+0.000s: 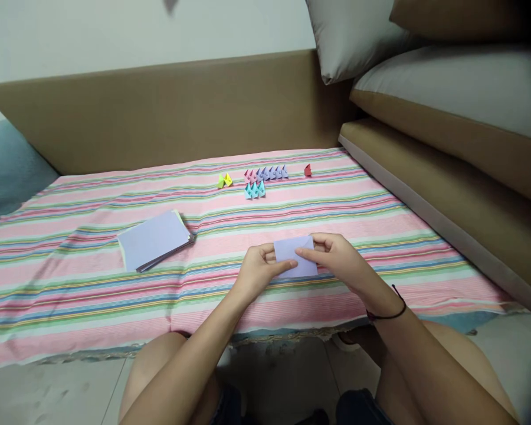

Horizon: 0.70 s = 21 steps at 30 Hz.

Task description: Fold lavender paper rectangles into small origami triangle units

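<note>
A small piece of lavender paper [294, 251] is held up between my two hands, just above the striped cloth. My left hand [262, 264] grips its left side, thumb lying across the front and fingers behind. On the right edge my right hand [334, 257] pinches it, with the thumb on the front near the top. Beyond my hands stand small folded paper pieces: purple ones [272, 173], pink ones [250, 176], turquoise ones [255, 190], yellow-green ones [225, 180] and a single red one [308, 170]. A stack of paper sheets [154, 239], lavender on top, lies to the left.
The striped cloth [92, 295] covers the seat, its front edge close to my knees. A brown backrest [181, 112] closes off the far side. Stacked cushions [446, 136] rise at the right, and a blue cushion [13, 165] sits at the far left.
</note>
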{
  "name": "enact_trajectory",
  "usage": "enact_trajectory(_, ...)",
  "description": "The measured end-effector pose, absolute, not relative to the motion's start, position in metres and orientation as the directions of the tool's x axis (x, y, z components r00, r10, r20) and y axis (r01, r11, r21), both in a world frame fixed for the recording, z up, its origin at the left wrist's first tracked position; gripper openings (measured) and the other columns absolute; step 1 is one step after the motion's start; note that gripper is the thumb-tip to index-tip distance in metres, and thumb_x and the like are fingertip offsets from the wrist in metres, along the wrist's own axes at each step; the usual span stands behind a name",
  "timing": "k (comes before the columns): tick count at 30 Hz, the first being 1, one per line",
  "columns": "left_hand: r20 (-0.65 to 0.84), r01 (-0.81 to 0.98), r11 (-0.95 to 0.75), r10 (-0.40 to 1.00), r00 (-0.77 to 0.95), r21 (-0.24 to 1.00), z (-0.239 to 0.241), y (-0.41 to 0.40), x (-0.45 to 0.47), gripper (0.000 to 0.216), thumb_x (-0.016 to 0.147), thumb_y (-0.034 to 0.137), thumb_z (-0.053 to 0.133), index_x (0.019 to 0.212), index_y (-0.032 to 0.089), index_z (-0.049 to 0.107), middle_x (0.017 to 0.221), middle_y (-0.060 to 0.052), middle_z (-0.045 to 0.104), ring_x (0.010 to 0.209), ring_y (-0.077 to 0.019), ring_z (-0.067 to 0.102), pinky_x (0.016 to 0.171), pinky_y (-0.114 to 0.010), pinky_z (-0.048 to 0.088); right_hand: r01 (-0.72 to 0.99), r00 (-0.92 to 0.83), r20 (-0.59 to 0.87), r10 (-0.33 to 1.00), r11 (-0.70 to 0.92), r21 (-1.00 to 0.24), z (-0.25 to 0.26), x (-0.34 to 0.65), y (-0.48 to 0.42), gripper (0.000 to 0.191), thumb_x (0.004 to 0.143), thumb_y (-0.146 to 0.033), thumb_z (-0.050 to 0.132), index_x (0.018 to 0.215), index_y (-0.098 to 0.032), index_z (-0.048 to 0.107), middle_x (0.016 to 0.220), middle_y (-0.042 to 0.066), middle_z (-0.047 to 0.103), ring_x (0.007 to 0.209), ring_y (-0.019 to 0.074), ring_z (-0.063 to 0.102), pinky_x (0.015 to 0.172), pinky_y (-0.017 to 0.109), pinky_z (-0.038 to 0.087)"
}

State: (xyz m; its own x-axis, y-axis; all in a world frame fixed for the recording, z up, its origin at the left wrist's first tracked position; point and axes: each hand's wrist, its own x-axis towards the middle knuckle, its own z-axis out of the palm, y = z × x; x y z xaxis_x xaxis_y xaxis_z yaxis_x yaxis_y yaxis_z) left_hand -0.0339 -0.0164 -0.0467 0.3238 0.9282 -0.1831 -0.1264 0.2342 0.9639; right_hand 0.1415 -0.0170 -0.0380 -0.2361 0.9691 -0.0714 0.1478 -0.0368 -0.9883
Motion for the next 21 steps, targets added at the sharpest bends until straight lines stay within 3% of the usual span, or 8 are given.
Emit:
enact_trajectory(3,-0.186,-0.103,0.236,0.917,0.351,0.966,-0.044,-0.016,-0.036,0.040,0.056,0.026,0.083,0.091,0.013,0.070,0.080,-0.006,0.074,0.073,-0.0189,0.069,0.071,-0.029,0.053,0.144,-0.175,-0.011,0.985,0.015,-0.989,-0.038,0.143,-0.015,0.042,0.070,-0.044,0.069,0.057,-0.021,0.036,0.049,-0.008,0.033,0.045,0.0087,0.035,0.042,0.023,0.028)
enact_trajectory(8,-0.202,-0.067,0.242,0.907,0.369,0.968,-0.041,-0.014,-0.038,0.038,0.052,0.032,0.085,0.080,0.013,0.069,0.069,-0.004,0.072,0.070,-0.0198,0.070,0.071,-0.031,0.055,0.156,-0.098,0.091,0.991,0.106,-0.982,-0.033,0.144,-0.009,0.046,0.069,-0.047,0.070,0.054,-0.020,0.036,0.052,-0.007,0.030,0.048,0.0082,0.032,0.046,0.023,0.028)
enact_trajectory(12,-0.154,-0.101,0.202,0.921,0.357,0.974,-0.040,-0.010,-0.039,0.039,0.062,0.045,0.077,0.081,0.013,0.067,0.068,-0.004,0.070,0.064,-0.0201,0.071,0.064,-0.028,0.055,0.078,-0.079,0.104,0.991,0.110,-0.991,-0.025,0.139,-0.006,0.038,0.074,-0.050,0.065,0.060,-0.018,0.050,0.057,-0.003,0.043,0.054,0.0116,0.043,0.052,0.025,0.038)
enact_trajectory(15,-0.080,-0.031,0.092,0.956,0.283,0.995,-0.039,-0.007,-0.043,0.041,0.071,0.049,0.069,0.089,0.012,0.066,0.076,-0.006,0.069,0.058,-0.0178,0.069,0.050,-0.022,0.051,0.118,-0.075,0.244,0.967,0.251,-0.961,-0.017,0.135,-0.006,0.031,0.083,-0.044,0.057,0.067,-0.018,0.059,0.072,0.002,0.056,0.069,0.0163,0.054,0.061,0.028,0.045)
enact_trajectory(18,0.007,-0.037,-0.002,0.992,0.128,0.999,-0.033,-0.005,-0.048,0.053,0.073,0.049,0.068,0.116,0.020,0.056,0.106,-0.009,0.064,0.062,-0.0143,0.068,0.049,-0.022,0.052,0.320,-0.027,0.563,0.826,0.540,-0.778,-0.011,0.130,-0.009,0.019,0.088,-0.031,0.054,0.083,-0.022,0.070,0.093,0.006,0.063,0.090,0.0206,0.058,0.075,0.032,0.048)
enact_trajectory(21,-0.051,-0.238,0.098,0.979,0.198,0.966,-0.020,-0.007,-0.051,0.066,0.080,0.059,0.054,0.135,0.027,0.037,0.103,-0.008,0.064,0.073,-0.0165,0.068,0.061,-0.030,0.056,0.521,-0.135,0.827,0.546,0.749,-0.409,-0.010,0.125,-0.013,0.024,0.089,-0.018,0.051,0.098,-0.028,0.071,0.097,0.006,0.068,0.095,0.0213,0.058,0.083,0.039,0.046)
